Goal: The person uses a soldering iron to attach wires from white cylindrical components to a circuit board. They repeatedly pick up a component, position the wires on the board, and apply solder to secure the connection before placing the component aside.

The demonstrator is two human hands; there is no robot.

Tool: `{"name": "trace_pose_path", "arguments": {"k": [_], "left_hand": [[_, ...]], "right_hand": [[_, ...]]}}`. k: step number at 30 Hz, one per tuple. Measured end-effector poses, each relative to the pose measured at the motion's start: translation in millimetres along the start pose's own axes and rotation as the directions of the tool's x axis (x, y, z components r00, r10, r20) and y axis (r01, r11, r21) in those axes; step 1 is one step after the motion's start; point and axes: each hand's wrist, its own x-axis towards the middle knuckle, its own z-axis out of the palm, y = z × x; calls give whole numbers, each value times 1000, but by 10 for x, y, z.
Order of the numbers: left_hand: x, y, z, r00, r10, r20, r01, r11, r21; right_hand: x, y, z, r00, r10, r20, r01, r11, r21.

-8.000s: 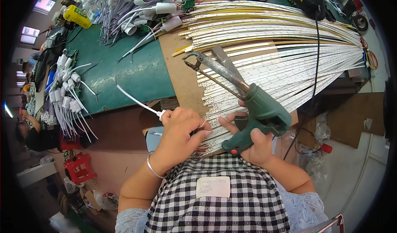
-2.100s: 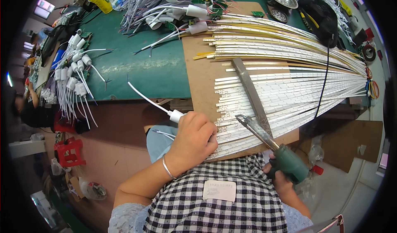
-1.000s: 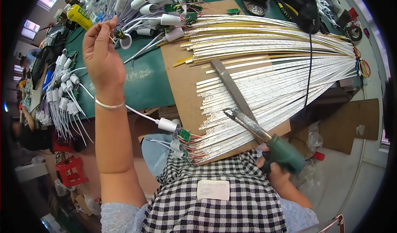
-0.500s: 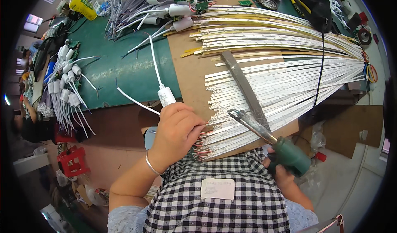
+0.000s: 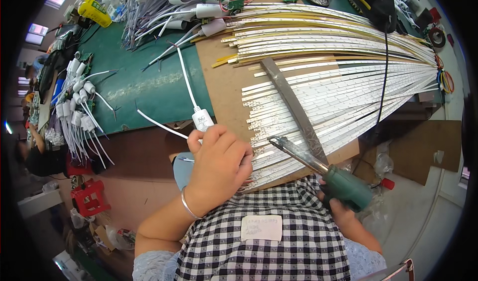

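Observation:
My left hand is closed over the lower end of a white plastic housing with a white cord. Its fingers curl beside the near ends of the white LED strips, and what the fingertips touch is hidden. Red wires show under the hand at the strip ends. In my right hand is a green soldering gun, whose metal barrel points up and left over the strips. A dark flat bar lies across the strips.
Brown cardboard lies beneath the strips on a green tabletop. White corded housings are heaped at left, with more at the back. A black cable crosses the strips. A red stool stands on the floor.
My left hand has turned and its fingers have shifted, covering more of the red wires. The soldering gun has moved slightly left. The whole view has shifted a little.

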Motion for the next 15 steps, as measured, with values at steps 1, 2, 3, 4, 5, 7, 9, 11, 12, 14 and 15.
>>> {"name": "trace_pose_path", "arguments": {"k": [1, 2, 3, 4, 5, 7, 9, 11, 12, 14, 15], "left_hand": [[35, 3, -10, 1000, 7, -25, -7, 1000, -4], [52, 2, -14, 999, 14, -51, -14, 1000, -8], [49, 7, -11, 1000, 2, -25, -2, 1000, -15], [37, 8, -3, 1000, -10, 1, 10, 1000, -23], [24, 9, 8, 999, -22, 27, 23, 999, -31], [-16, 24, 65, 999, -42, 15, 42, 999, -10], [-33, 22, 105, 998, -64, 18, 64, 998, 9], [-39, 15, 128, 995, -88, 36, 87, 996, 29], [-37, 18, 132, 995, -92, 29, 91, 995, 32], [-28, 26, 140, 995, -97, 15, 97, 995, 38], [-25, 27, 144, 995, -101, 9, 101, 994, 40]], "right_hand": [[1, -8, -12, 1000, -1, 12, 1, 1000, -16], [-2, -16, -18, 1000, -1, 23, 2, 1000, -31], [-7, -10, -23, 1000, 11, 19, -10, 1000, -19], [-15, -2, -27, 1000, 23, 15, -23, 1000, -8], [-19, 2, -29, 999, 35, 12, -35, 999, 4], [-4, -52, -4, 999, 47, 2, -47, 999, 6], [-2, -83, 2, 998, 62, -1, -62, 998, -11], [-6, -90, -7, 997, 80, 2, -80, 996, -45], [-15, -71, -22, 996, 92, 4, -92, 995, -37], [-39, -30, -47, 992, 126, 8, -126, 992, -22], [-41, -31, -51, 989, 147, 12, -147, 989, -15]]}}
